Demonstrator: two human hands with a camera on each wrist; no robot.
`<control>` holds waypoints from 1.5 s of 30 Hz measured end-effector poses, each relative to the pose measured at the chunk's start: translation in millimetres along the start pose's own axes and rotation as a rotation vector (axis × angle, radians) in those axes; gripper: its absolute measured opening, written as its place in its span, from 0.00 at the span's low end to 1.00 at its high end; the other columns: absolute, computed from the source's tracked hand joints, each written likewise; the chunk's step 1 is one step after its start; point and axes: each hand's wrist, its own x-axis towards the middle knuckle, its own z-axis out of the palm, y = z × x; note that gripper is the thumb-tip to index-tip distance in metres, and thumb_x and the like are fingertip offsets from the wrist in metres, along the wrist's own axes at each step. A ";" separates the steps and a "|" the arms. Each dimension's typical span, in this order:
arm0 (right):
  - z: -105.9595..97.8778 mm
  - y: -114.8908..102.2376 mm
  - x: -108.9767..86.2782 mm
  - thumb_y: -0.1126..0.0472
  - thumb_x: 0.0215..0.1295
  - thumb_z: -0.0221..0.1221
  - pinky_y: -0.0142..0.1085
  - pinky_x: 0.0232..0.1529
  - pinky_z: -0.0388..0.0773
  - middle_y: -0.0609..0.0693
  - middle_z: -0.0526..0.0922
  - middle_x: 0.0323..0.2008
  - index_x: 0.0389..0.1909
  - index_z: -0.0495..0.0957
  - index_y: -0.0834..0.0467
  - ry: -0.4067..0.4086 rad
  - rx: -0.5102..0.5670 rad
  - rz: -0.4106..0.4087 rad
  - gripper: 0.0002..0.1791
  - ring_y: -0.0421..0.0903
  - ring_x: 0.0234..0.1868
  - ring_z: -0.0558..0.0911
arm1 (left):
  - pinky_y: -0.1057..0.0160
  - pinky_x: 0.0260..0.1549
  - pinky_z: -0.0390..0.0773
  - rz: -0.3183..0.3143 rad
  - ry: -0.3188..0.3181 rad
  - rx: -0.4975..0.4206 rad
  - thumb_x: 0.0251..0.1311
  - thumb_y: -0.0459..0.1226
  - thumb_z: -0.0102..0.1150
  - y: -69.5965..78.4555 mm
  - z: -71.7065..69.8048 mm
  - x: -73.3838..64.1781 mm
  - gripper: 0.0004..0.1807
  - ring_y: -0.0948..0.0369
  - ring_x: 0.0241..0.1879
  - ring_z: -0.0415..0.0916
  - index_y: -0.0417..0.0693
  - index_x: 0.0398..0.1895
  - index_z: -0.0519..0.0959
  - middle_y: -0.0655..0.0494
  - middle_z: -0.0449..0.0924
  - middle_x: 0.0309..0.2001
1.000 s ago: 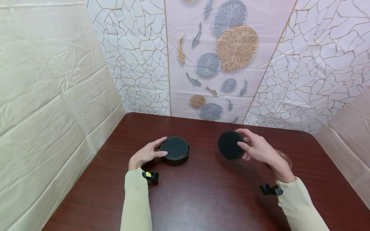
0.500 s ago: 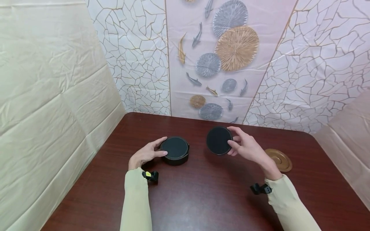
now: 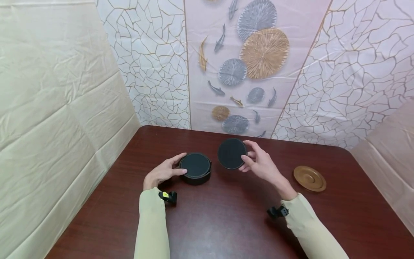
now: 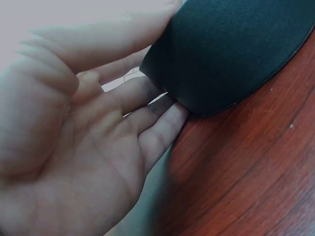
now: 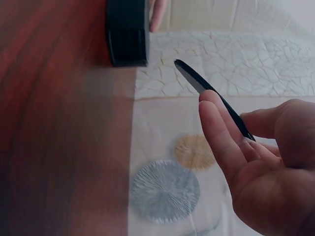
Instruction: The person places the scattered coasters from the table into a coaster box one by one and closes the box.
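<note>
On the table at left of centre stands a round black coaster holder (image 3: 195, 178), with a black disc filling its top. My left hand (image 3: 164, 173) grips its left side, thumb at the top rim and fingers round the far side. In the left wrist view the holder's curved wall (image 4: 236, 54) rests on the wood. My right hand (image 3: 263, 165) pinches a thin round black coaster (image 3: 230, 154) by its right edge, between thumb and fingers. This coaster is raised and tilted, just right of the holder. The right wrist view has the coaster (image 5: 192, 76) nearly edge-on.
A round brown saucer-like disc (image 3: 309, 178) with a raised ring lies on the right of the dark red wooden table (image 3: 213, 223). Patterned cloth (image 3: 155, 64) hangs behind the table's far edge, with pale cloth (image 3: 61, 108) along the left side.
My right hand has carried the coaster leftward and slightly up, close to the holder. The brown disc, earlier mostly behind the right forearm, is now fully visible. The left hand stays put.
</note>
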 end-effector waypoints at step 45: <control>94.3 -1.6 36.0 0.61 0.70 0.58 0.46 0.30 0.84 0.59 0.84 0.26 0.67 0.62 0.50 -0.083 0.032 0.067 0.27 0.61 0.28 0.86 | 0.51 0.69 0.61 -0.009 0.003 -0.053 0.61 0.42 0.66 2.9 2.4 -0.5 0.42 0.53 0.69 0.64 0.60 0.76 0.57 0.54 0.65 0.71</control>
